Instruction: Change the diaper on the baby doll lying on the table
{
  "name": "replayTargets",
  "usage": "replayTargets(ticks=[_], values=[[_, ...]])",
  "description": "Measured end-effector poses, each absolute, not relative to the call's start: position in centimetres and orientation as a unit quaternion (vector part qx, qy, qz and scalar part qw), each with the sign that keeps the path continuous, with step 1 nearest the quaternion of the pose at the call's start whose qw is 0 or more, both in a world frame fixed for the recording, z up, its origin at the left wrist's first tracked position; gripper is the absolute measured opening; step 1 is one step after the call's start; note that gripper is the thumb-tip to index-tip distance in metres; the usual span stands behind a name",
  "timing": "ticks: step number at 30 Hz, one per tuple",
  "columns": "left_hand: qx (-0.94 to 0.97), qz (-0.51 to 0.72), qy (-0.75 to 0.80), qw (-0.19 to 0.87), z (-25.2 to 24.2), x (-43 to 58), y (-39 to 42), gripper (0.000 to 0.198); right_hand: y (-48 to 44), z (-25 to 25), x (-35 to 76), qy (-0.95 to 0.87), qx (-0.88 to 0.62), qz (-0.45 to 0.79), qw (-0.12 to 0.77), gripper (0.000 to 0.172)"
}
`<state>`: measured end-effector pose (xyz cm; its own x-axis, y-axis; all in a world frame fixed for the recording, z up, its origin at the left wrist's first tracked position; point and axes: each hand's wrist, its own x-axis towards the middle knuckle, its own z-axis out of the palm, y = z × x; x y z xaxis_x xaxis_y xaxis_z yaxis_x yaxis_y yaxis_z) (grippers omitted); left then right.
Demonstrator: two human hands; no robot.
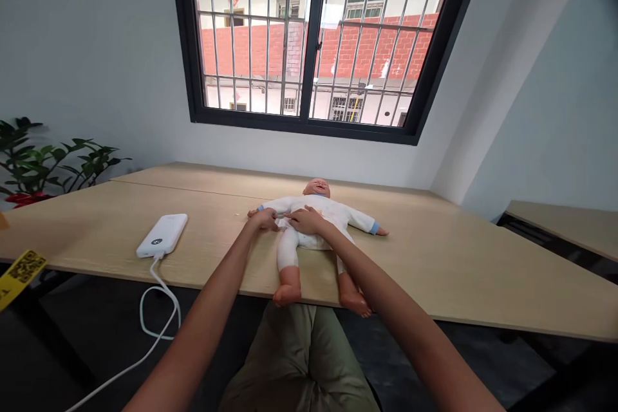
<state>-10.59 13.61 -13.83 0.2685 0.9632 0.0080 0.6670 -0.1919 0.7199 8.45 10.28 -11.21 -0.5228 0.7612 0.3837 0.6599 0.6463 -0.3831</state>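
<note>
Table [434,257] of pale wood carries a doll [313,219] lying face-up at its near edge, feet overhanging. Both hands rest on the doll's white suit: left hand [264,219] pinching cloth at the waist, right hand [305,220] flat, fingers loose. Power bank [162,235] lies well left, cable [157,315] dangling.

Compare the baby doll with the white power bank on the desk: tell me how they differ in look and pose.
The baby doll is a limbed figure in white clothes, while the power bank is a flat white slab. The doll's bare feet overhang the desk edge; the power bank lies wholly on it. The left hand and right hand rest on the doll; the power bank is untouched, with a white cable plugged in. Both lie flat.
</note>
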Motion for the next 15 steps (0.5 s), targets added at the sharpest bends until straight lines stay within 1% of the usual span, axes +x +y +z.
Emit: replayTargets(ticks=[2, 6, 11, 15], values=[[0.731, 0.221, 0.560, 0.321, -13.7, -10.8, 13.7, 0.034, 10.4, -11.8, 8.2, -0.862, -0.427, 0.061, 0.265, 0.021], [0.728, 0.216, 0.542, 0.359, -13.2, -11.4, 13.2, 0.041, 10.3, -12.2, 8.0, -0.861, -0.447, 0.046, 0.236, 0.024], [0.734, 0.258, 0.465, 0.422, -12.0, -11.5, 11.9, 0.049, 10.0, -12.5, 7.8, -0.853, -0.465, 0.036, 0.235, 0.034], [0.750, 0.308, 0.402, 0.425, -11.2, -11.1, 11.0, 0.046, 9.9, -12.5, 8.1, -0.836, -0.472, 0.043, 0.277, 0.047]])
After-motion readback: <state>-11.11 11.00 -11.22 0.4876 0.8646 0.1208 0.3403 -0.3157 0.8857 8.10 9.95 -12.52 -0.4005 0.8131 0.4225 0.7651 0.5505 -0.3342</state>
